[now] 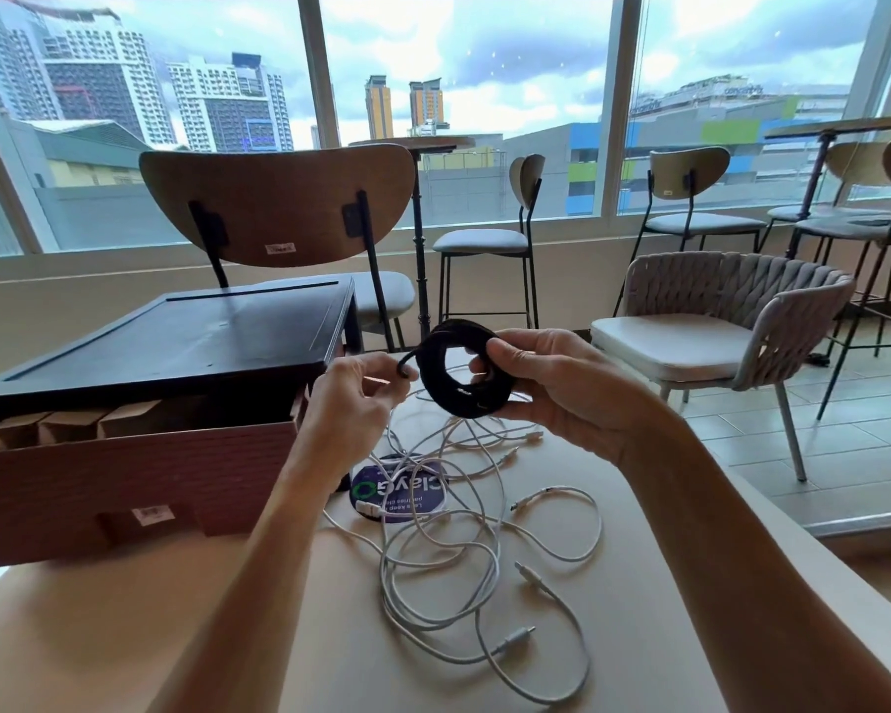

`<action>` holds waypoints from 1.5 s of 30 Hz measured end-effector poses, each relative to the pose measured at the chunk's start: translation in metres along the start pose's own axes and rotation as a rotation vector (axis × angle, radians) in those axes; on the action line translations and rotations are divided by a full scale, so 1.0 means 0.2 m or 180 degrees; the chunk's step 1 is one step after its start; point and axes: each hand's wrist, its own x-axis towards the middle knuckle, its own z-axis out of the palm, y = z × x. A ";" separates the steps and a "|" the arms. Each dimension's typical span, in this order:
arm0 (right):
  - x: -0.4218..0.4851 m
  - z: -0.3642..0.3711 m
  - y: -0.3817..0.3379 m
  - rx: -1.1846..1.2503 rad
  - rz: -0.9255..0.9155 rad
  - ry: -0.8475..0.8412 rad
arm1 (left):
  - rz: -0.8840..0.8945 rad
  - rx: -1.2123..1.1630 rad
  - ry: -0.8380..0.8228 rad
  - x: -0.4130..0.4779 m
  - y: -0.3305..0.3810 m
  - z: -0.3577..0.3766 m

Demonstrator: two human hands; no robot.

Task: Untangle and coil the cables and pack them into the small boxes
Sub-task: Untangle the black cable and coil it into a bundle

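Flat ring of black coiled cable above the beige table: we see the right hand gripping its right rim, the left hand pinching its loose tail just left.

Right hand gripping black coil, left hand pinching its loose end
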 end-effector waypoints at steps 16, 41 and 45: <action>0.06 0.05 0.10 -0.0492 -0.0192 0.0289 | -0.1086 -0.3660 -0.0692 -0.02 0.06 0.09; 0.07 0.03 0.08 -0.2156 -0.1042 0.1058 | -0.0969 -0.2588 -0.0282 -0.02 0.13 0.10; 0.07 0.07 0.11 -0.2284 -0.1115 0.0744 | -0.0917 -0.2713 -0.0322 -0.03 0.15 0.11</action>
